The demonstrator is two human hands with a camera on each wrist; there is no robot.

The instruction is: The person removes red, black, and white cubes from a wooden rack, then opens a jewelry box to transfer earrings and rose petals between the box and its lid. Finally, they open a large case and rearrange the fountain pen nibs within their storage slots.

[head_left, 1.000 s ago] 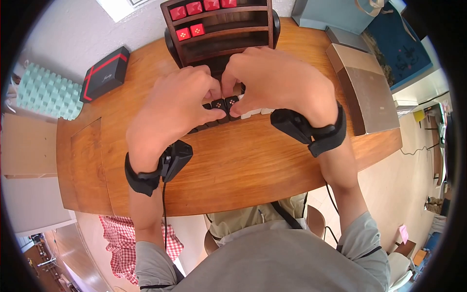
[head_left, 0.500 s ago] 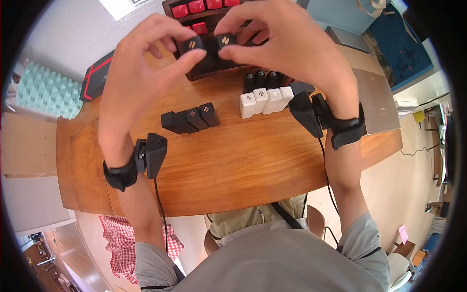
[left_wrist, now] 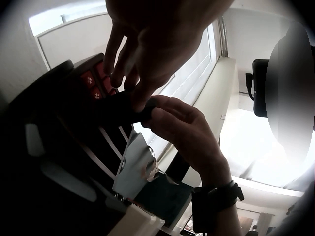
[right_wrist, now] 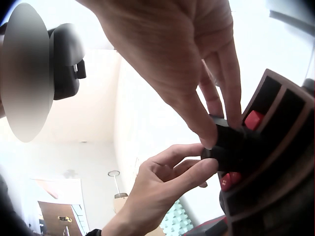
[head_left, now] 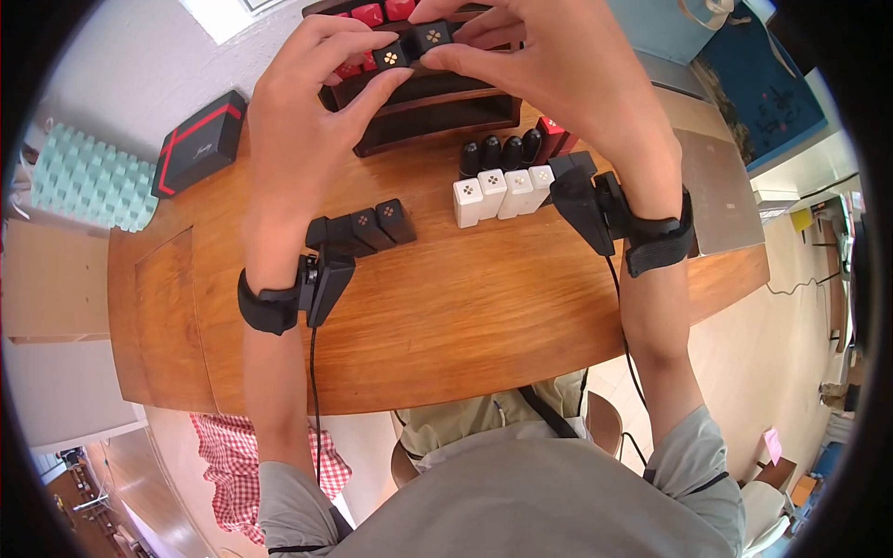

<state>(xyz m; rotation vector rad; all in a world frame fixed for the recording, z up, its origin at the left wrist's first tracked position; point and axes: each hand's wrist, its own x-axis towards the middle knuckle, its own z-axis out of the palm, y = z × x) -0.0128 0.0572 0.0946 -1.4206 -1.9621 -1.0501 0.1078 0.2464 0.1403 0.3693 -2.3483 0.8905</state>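
In the head view my left hand pinches a black square lipstick with a gold four-petal emblem between thumb and fingers. Right beside it, my right hand pinches a matching black lipstick. Both are held up in front of the dark wooden tiered rack, level with its shelves. Red lipsticks stand on the rack, partly hidden by my fingers. From the right wrist view, the two black pieces overlap the rack's shelves, close to a red lipstick.
On the table stand a row of black lipsticks, a row of white ones, several round black tubes and red pieces. A black ribboned box lies at left, near a mint bumpy object. A cardboard box stands at right.
Both hands lifted two black lipsticks from the table row up to the rack. Since half a second ago they have moved farther up and the two pieces have come closer together.
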